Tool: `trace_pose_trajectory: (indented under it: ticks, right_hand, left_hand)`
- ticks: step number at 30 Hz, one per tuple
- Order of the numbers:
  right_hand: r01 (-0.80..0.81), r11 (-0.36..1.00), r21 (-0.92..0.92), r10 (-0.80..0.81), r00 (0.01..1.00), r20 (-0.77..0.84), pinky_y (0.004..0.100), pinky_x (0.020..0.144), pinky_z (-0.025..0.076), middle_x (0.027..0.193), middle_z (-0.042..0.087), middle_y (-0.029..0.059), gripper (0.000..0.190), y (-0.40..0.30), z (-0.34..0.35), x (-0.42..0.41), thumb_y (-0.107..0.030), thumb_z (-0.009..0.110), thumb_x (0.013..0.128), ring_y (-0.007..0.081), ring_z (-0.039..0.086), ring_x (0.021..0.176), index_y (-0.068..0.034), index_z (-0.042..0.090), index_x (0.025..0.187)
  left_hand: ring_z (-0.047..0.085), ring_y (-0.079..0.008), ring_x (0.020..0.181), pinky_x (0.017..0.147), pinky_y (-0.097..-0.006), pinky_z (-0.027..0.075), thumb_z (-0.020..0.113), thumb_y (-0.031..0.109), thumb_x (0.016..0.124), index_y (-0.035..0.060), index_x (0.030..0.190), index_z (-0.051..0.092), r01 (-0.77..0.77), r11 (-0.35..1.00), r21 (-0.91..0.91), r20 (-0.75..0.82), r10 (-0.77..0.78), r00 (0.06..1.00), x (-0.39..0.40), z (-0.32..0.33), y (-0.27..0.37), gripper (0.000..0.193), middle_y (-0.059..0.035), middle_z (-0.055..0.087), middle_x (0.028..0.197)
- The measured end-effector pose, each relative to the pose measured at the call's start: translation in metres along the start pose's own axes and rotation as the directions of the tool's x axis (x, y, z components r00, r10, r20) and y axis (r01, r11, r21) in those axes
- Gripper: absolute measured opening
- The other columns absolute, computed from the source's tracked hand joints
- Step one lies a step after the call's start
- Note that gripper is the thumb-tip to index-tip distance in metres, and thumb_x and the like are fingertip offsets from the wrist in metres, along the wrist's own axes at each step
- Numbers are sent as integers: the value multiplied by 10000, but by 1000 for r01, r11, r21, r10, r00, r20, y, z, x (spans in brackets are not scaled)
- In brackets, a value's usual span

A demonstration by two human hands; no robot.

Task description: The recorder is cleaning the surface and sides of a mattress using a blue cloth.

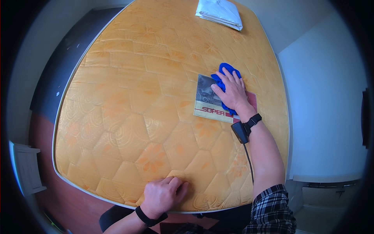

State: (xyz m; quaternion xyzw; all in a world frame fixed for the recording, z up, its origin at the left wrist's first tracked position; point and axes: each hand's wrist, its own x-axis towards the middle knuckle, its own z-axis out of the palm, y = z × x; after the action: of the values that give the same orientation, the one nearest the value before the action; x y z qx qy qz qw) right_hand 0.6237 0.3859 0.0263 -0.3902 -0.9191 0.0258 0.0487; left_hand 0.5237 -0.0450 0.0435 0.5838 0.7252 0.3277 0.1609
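Observation:
A quilted golden-yellow mattress [117, 87] with orange flower patterns spreads out before me. My right hand [232, 90] presses down on a bunched blue cloth [230, 68], its fingers spread over the fabric. Beneath the cloth lies a printed label panel [209, 99] on the mattress top, bearing writing and a dark picture; cloth and hand cover its middle. My left hand [165, 194] rests on the mattress near the close edge with its fingers curled in. Nothing shows in that hand, though its palm side is hidden.
A folded white sheet or cover [219, 13] lies at the mattress's far end. A black device [241, 132] with a cable is strapped to my right wrist. White furniture [27, 168] stands on the reddish floor [43, 140] at left. A pale wall [321, 102] runs along the right.

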Motion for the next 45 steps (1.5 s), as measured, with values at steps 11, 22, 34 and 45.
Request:
trace_pose_trajectory:
  ticks: [11,22,34,45]
  right_hand:
    - [-509,851,-129,497,860,-116,569,1371,235,1815,351,189,791,53,-16,-6,-658,561,1090,403,330,1670,-143,495,1688]
    - [-159,987,32,162,972,-169,591,1340,280,1750,447,208,647,47,-16,-129,-558,591,1104,428,393,1625,-160,576,1615]
    - [-135,988,71,137,990,-21,678,1342,163,1784,334,278,748,-26,-34,-387,-493,683,1049,490,289,1661,-126,490,1672]
    - [-271,958,96,275,961,-34,668,1353,132,1812,314,245,733,-20,-24,-316,-568,628,1078,469,248,1686,-184,494,1687]
  left_hand:
    - [678,-273,540,494,-395,522,914,274,863,159,760,643,26,997,79,-16,-25,1000,-1,8,2,312,-49,681,662]
    - [683,-312,528,471,-439,517,844,309,933,136,749,617,42,992,120,-58,-35,998,2,10,5,340,-91,673,631]
    - [742,-392,658,609,-514,588,770,397,981,105,804,731,84,987,134,35,-90,995,3,7,3,343,-151,732,690]
    - [729,-379,661,610,-508,567,785,325,976,95,801,679,62,989,135,-46,-56,997,-9,12,10,308,-136,729,719]
